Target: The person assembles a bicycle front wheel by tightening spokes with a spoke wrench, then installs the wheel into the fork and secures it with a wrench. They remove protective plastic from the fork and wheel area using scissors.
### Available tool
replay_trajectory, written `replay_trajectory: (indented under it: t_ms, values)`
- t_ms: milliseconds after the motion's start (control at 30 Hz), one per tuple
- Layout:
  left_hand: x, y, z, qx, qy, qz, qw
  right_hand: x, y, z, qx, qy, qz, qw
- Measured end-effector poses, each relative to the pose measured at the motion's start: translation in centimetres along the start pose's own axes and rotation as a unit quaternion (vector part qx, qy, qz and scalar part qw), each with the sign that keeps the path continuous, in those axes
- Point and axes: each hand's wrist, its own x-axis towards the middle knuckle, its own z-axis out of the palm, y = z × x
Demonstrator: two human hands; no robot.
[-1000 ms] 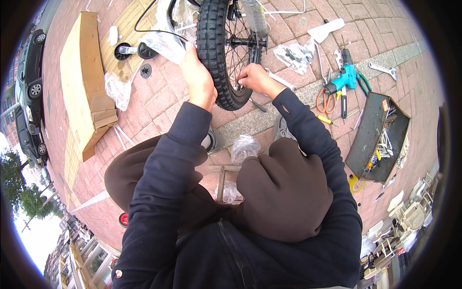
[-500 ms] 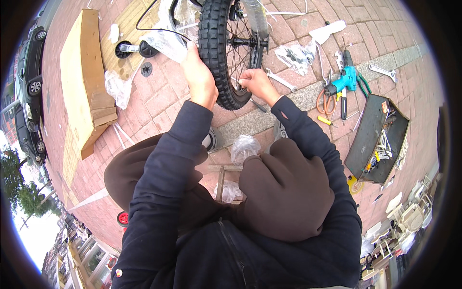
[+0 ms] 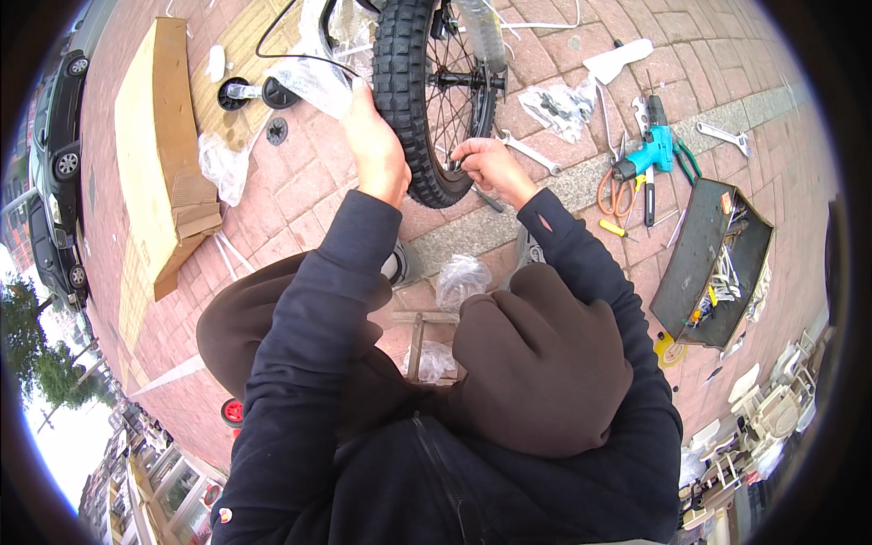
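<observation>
A small bicycle wheel with a knobby black tyre (image 3: pixel 411 82) stands upright on the brick paving ahead of me. My left hand (image 3: pixel 374 150) lies flat against the tyre's left side, fingers pointing up. My right hand (image 3: pixel 488 166) is closed at the wheel's lower rim, pinching something small among the spokes; what it holds is too small to tell. Both my arms are in dark sleeves, and my knees in brown trousers fill the lower view.
A cardboard box (image 3: pixel 159 154) lies at left, with two small black wheels (image 3: pixel 247 91) and plastic wrap. At right lie a spanner (image 3: pixel 522 152), a turquoise power drill (image 3: pixel 647 154), orange scissors (image 3: pixel 613 186) and an open toolbox (image 3: pixel 704 263). Parked cars (image 3: pixel 54 154) line the far left.
My hands have stayed on the wheel; the right hand has shifted slightly along the lower rim. The view has tilted a little.
</observation>
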Motion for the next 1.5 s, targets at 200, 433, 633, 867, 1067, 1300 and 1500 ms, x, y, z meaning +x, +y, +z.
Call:
replay_trajectory:
  t_ms: [200,433,633,867,1067,1300,1500]
  values:
    - [0.0,0.1,0.1,0.002,0.003,-0.003,1.000,0.3,0.1,0.5,-0.007,0.019,-0.018,1.000]
    - [-0.1,0.0,0.2,0.029,0.001,0.021,0.999,-0.5,-0.2,-0.9,0.006,0.016,0.009,1.000]
    - [-0.1,-0.3,0.7,-0.001,0.001,0.037,0.999,-0.6,-0.3,0.2,0.010,-0.011,0.013,1.000]
    - [-0.6,0.1,1.3,-0.012,-0.021,-0.014,1.000,-0.7,-0.4,-0.9,-0.005,0.025,-0.018,1.000]
    - [-0.9,0.2,2.0,0.017,-0.024,0.020,0.999,-0.2,-0.1,-1.1,-0.009,0.099,0.000,0.995]
    - [-1.0,0.1,2.2,-0.004,-0.017,-0.002,1.000,-0.3,0.1,-1.1,-0.081,0.009,-0.024,0.996]
    - [-0.4,-0.3,1.6,0.008,-0.037,-0.005,0.999,0.5,0.2,-0.8,-0.077,-0.013,-0.049,0.996]
